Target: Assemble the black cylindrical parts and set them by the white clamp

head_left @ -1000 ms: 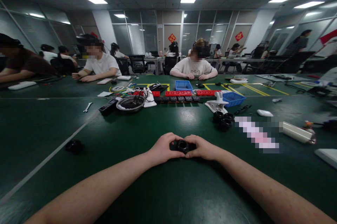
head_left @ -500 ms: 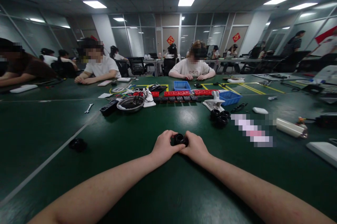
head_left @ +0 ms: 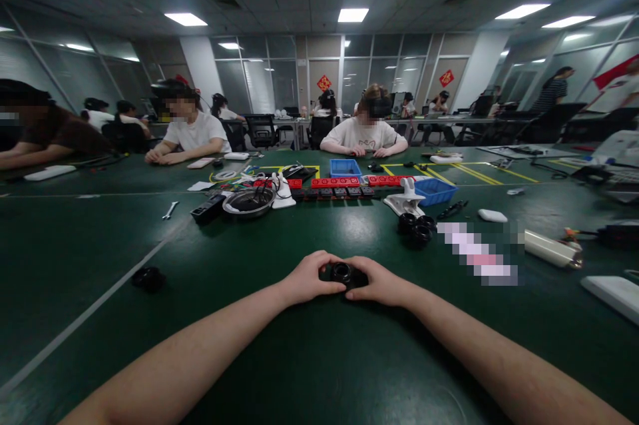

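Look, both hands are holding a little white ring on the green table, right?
Not quite. The head view shows the left hand and right hand holding a little ring on the green table, but the ring is black, not white.

A wide dark green bench (head_left: 349, 358) with a pale line (head_left: 100, 302) running diagonally toward its near left edge. Near the left lies a lone black ring (head_left: 148, 278), farther back a wrench (head_left: 169, 210). Toward the far middle sit a black power strip (head_left: 208, 208), a round metal dish (head_left: 248, 201), red trays (head_left: 335, 182) and two blue bins (head_left: 346, 167). Right of centre cluster black rings (head_left: 417, 228), with a white cylinder (head_left: 550, 248) near the right edge.
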